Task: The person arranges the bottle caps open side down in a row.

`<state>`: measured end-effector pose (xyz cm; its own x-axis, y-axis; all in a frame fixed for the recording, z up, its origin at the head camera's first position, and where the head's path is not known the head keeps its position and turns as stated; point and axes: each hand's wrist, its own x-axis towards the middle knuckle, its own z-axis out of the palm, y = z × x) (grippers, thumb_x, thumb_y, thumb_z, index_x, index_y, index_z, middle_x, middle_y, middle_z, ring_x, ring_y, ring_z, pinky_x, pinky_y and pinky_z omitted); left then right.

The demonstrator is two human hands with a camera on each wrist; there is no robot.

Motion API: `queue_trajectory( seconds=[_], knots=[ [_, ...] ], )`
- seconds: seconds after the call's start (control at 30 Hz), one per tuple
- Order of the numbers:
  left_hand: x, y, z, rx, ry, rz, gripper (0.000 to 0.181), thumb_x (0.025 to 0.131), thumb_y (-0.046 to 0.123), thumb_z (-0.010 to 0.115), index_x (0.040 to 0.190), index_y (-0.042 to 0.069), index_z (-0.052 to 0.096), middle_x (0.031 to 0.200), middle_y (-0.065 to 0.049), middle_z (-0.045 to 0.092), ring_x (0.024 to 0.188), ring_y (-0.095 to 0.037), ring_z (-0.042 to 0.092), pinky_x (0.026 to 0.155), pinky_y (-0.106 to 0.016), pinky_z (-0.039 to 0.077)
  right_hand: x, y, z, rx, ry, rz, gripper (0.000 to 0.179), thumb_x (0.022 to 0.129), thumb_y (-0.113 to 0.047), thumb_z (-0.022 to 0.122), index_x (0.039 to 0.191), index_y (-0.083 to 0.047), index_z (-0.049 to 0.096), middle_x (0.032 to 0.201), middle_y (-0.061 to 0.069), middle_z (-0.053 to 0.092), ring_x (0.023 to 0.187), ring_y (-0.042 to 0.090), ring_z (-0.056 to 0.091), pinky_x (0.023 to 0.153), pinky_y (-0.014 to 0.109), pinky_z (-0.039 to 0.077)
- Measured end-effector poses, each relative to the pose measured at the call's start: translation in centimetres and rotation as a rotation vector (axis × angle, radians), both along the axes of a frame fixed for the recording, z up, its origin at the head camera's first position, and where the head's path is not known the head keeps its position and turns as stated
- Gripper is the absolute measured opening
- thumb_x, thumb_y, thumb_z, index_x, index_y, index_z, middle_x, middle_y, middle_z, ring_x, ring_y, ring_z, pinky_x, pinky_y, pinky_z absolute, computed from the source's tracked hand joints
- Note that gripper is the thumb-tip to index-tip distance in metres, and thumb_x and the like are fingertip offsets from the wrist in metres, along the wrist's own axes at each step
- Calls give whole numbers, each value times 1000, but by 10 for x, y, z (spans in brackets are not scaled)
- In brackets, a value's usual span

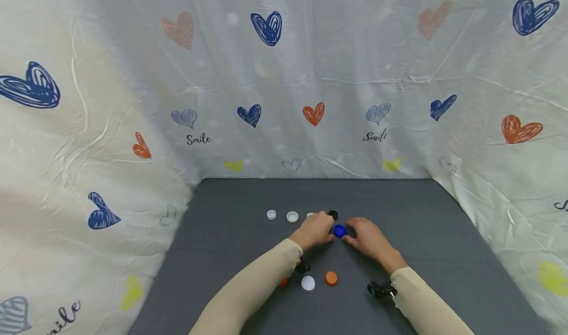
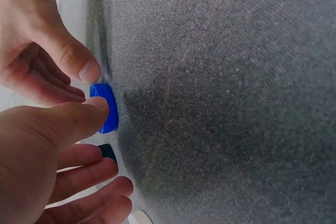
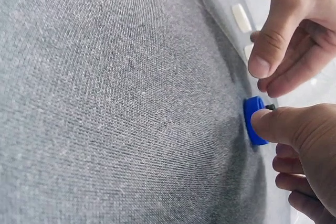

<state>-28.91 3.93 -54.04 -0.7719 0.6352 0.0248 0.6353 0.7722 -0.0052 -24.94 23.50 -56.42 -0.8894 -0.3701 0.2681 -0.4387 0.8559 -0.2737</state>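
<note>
A blue bottle cap point(image 1: 339, 231) lies on the grey cloth between the two hands, its hollow side up. My left hand point(image 1: 315, 230) is just left of it, thumb and fingers spread apart and holding nothing. On the other side, my right hand point(image 1: 369, 237) has its thumb and forefinger apart, close beside the cap's rim. Its thumb point(image 3: 265, 124) overlaps the blue cap in the right wrist view. Right by the left fingertips sits a black cap point(image 1: 333, 214), partly covered by the left fingers in the left wrist view.
White caps point(image 1: 292, 217) stand in a row left of the black one, the nearest partly hidden by the left hand. Closer to me lie a white cap point(image 1: 308, 283) and an orange cap point(image 1: 331, 278); another orange cap point(image 1: 283, 282) shows beside the left sleeve. Heart-printed curtains surround the table.
</note>
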Motion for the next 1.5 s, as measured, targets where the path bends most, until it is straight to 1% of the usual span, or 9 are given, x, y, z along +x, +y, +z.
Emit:
queue_trajectory(
  seconds=[0.23,0.43,0.57,0.7,0.93,1.07,1.27,1.4,1.5],
  knots=[
    [-5,7,-8,-13,-38,32,25,85,40,79,93,18,72,88,-3,69,75,-15,66,58,-32,52,-6,-4,-6,0,-17,12,35,83,-25,81,108,-2,73,112,15,72,107,34,67,92,51,53],
    [-5,9,-9,-33,-19,26,26,84,41,81,94,18,73,88,-2,70,76,-15,66,59,-32,54,-4,-5,-6,-1,-28,4,36,84,-23,81,111,1,73,116,18,71,109,36,66,93,52,52],
    [-5,8,-9,-31,3,17,25,84,40,81,92,17,74,88,-3,71,76,-17,66,60,-33,54,-3,-7,-8,-10,-32,-1,36,85,-23,80,111,-1,74,117,17,71,110,35,66,93,52,53],
    [-6,7,-12,-7,15,16,22,84,38,81,88,18,74,85,-3,70,73,-16,65,59,-33,53,-2,-9,-9,-15,-30,4,37,85,-26,80,112,-2,74,118,16,71,111,34,66,94,51,53],
    [-7,0,-16,58,-12,3,20,83,38,81,79,21,72,75,2,66,66,-12,59,56,-31,50,1,-12,-10,-30,-27,5,37,84,-26,81,112,-3,74,118,15,71,112,33,66,94,51,53],
    [-5,-5,-13,82,7,-23,18,84,38,81,81,23,73,72,4,65,65,-11,59,55,-32,49,3,-13,-7,-44,-12,15,38,84,-26,81,113,-3,74,119,15,70,113,33,66,94,51,53],
    [0,-13,-1,121,60,-55,16,84,39,80,89,24,77,72,8,66,68,-12,63,59,-33,51,8,-15,4,-63,42,23,38,84,-26,82,114,-3,74,119,15,70,113,32,66,94,51,53],
    [5,-18,5,142,67,-68,17,86,38,79,97,26,78,74,11,68,71,-9,63,62,-29,51,12,-18,11,-74,71,27,39,84,-27,82,114,-4,74,120,15,70,112,32,66,93,51,53],
    [9,-22,9,168,79,-78,17,86,36,79,99,26,79,77,12,69,70,-7,63,61,-26,50,15,-19,15,-87,99,31,37,83,-26,83,113,-5,75,119,13,71,111,30,66,92,50,54]
  ],
)
